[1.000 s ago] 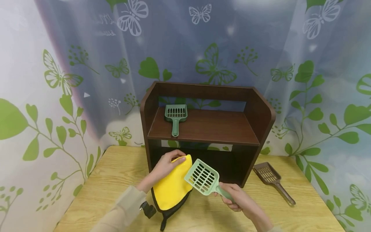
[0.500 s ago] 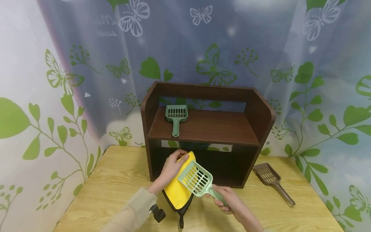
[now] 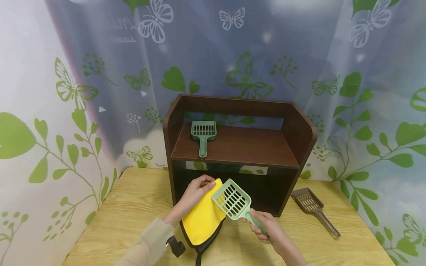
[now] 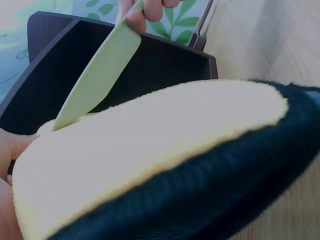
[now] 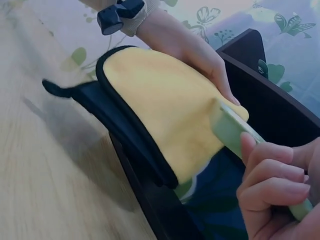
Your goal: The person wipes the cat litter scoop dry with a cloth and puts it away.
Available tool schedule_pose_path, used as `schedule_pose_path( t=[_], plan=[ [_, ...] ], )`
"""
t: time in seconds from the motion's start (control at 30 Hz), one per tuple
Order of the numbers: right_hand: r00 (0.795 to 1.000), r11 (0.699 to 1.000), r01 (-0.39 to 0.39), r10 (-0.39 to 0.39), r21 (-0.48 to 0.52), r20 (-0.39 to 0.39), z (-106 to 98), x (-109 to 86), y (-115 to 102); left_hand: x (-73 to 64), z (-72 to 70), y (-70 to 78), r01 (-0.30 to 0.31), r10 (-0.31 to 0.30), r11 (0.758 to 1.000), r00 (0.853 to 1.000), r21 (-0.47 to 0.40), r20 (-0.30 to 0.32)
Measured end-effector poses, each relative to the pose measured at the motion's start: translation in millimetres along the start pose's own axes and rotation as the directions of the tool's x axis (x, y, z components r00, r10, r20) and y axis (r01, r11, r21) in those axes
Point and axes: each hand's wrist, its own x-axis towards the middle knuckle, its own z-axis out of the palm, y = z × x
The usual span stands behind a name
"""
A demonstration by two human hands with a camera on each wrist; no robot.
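Clerk: Item one, and its holder?
Checker: Yellow cloth (image 3: 203,221), dark backing and edging, black loop at the lower end. Held up over the table by the left hand (image 3: 195,191), before the shelf's lower compartment.

Clerk: Fingers of that hand?
Checker: Pinching the cloth's upper end, thumb on the yellow face, the other fingers partly hidden behind.

Clerk: Item two?
Checker: Light green scoop (image 3: 233,200), slotted. Handle gripped by the right hand (image 3: 267,226), its fingers curled round; head raised and tilted, pointing up toward the cloth.

Clerk: Scoop and cloth, touching or apart?
Checker: Front edge set against the yellow face in the wrist views; how firmly cannot be told.

Clerk: Furniture?
Checker: Dark brown shelf (image 3: 246,146), two levels, upright on the wood-grain table (image 3: 133,210).

Clerk: Other scoops?
Checker: Two. Dark green scoop (image 3: 203,130), slotted, lying at the left of the upper board, handle toward the front edge. Brown scoop (image 3: 309,201), slotted, on the table just beside the shelf's right side, handle slanting toward the near right.

Clerk: Remaining entries?
Checker: Black device (image 3: 175,246) at the left wrist, by a beige sleeve (image 3: 151,236); patterned backdrop (image 3: 206,48) with green leaves and butterflies, behind.
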Motion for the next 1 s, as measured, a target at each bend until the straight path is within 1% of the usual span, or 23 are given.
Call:
schedule_pose_path(
  t=[0.07,0.13,0.2,0.27,0.37,0.5,0.57,0.63,0.67,0.73,0.8,0.9,1.0],
  plan=[
    [1.0,1.0,-0.008,0.009,0.029,-0.025,5,-0.2,3,-1.6,2.5,1.2,0.014,-0.015,0.999,0.999,-0.035,-0.028],
    [0.998,0.998,-0.013,0.017,0.066,-0.068,15,-0.1,7,-2.7,6.4,2.1,0.017,-0.021,0.998,0.997,-0.06,-0.072],
    [0.993,0.995,-0.007,0.019,0.101,-0.115,29,0.4,13,-4.0,11.4,3.3,0.008,-0.018,0.997,0.992,-0.077,-0.127],
    [0.988,0.991,0.016,0.004,0.131,-0.154,46,1.6,19,-4.7,17.3,4.0,0.001,-0.014,0.998,0.982,-0.07,-0.187],
    [0.983,0.98,0.069,-0.034,0.189,-0.182,69,5.1,24,-5.1,26.7,4.9,0.012,-0.025,0.999,0.959,-0.048,-0.283],
    [0.976,0.953,0.145,-0.094,0.265,-0.196,89,10.9,27,-3.9,38.0,4.7,0.034,-0.038,0.999,0.918,-0.016,-0.395],
    [0.97,0.941,0.165,-0.102,0.294,-0.22,95,13.4,26,-4.1,41.5,4.2,0.033,-0.034,0.999,0.902,-0.01,-0.431],
    [0.964,0.934,0.173,-0.096,0.313,-0.247,99,15.7,25,-5.2,44.6,3.2,0.025,-0.029,1.0,0.895,-0.014,-0.445],
    [0.961,0.93,0.179,-0.095,0.322,-0.259,101,16.9,24,-6.1,46.1,2.9,0.022,-0.027,1.0,0.895,-0.017,-0.446],
    [0.954,0.923,0.181,-0.08,0.34,-0.289,103,19.7,21,-9.1,49.2,3.4,0.021,-0.034,0.999,0.902,-0.035,-0.431],
    [0.944,0.921,0.192,-0.079,0.339,-0.321,103,23.1,16,-12.9,52.9,3.6,0.019,-0.041,0.998,0.912,-0.057,-0.409],
    [0.924,0.921,0.212,-0.08,0.328,-0.374,103,28.0,8,-20.4,59.0,5.4,0.015,-0.052,0.994,0.931,-0.104,-0.362],
    [0.907,0.92,0.237,-0.095,0.312,-0.411,101,31.8,1,-26.5,63.7,6.7,0.011,-0.059,0.989,0.946,-0.149,-0.32]
  ],
)
